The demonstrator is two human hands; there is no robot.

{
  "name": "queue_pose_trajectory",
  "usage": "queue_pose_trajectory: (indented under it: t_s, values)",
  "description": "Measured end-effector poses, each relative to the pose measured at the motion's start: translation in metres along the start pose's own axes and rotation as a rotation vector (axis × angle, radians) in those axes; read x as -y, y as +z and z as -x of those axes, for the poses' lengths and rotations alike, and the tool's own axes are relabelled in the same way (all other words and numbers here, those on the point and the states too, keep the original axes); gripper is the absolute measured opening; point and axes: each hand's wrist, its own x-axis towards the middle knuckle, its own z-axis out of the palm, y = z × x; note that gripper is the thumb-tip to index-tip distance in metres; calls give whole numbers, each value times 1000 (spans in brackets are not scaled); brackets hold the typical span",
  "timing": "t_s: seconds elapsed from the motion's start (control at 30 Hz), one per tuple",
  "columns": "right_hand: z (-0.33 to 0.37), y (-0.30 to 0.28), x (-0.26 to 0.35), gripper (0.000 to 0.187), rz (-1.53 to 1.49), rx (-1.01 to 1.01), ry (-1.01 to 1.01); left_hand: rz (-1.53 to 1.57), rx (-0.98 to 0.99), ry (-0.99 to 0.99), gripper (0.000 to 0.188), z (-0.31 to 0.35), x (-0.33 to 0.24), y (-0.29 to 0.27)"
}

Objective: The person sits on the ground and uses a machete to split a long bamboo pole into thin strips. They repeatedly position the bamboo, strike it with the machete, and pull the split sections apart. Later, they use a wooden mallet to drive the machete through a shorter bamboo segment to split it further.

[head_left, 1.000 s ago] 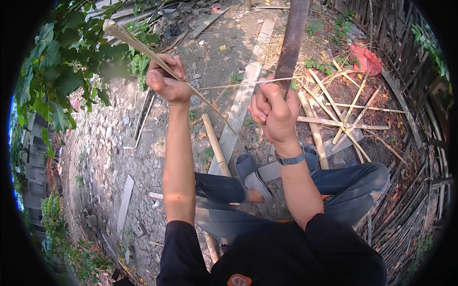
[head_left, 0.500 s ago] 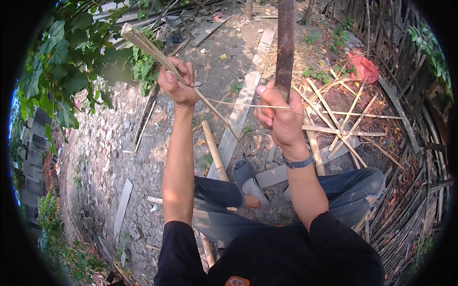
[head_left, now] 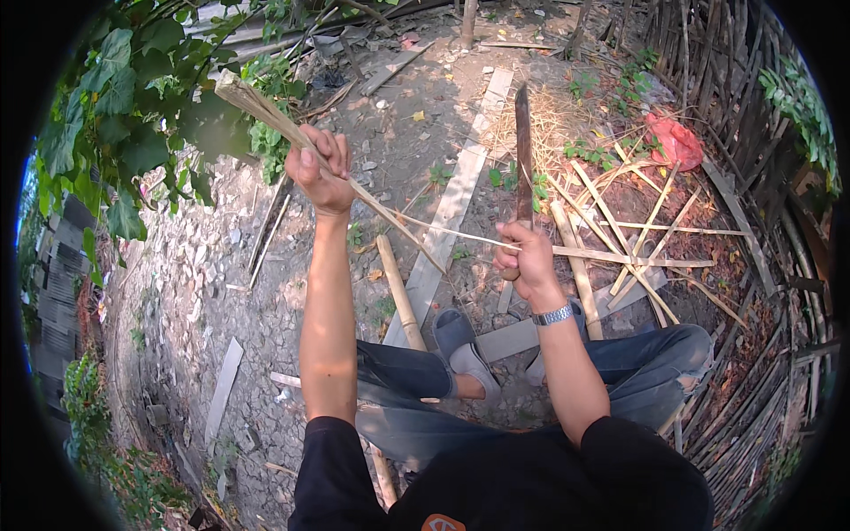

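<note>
1. Cracked ground (head_left: 266,310) is spreading beneath, with crossed strips (head_left: 655,261) lying at three o'clock and a red bag (head_left: 675,140) resting at two.
2. At ten o'clock, the left hand (head_left: 320,173) is grasping a pale stick (head_left: 266,108) with curled fingers; it is slanting toward the centre.
3. At three o'clock, the right hand (head_left: 531,258) is clenching a knife (head_left: 523,150), pointing it to twelve.
4. One thin strip (head_left: 456,233) is stretching from stick to right hand; whether fingers are pinching it, I cannot tell.
</note>
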Motion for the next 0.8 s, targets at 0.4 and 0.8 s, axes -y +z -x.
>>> queue_pose_trajectory:
  t_s: [0.4,0.8]
  values:
    - [55,34,24,18,98,86,-408,-291,140,-150,61,-8,-12,-4]
    - [37,69,12,38,374,124,-507,-587,307,-257,88,-8,-39,37]
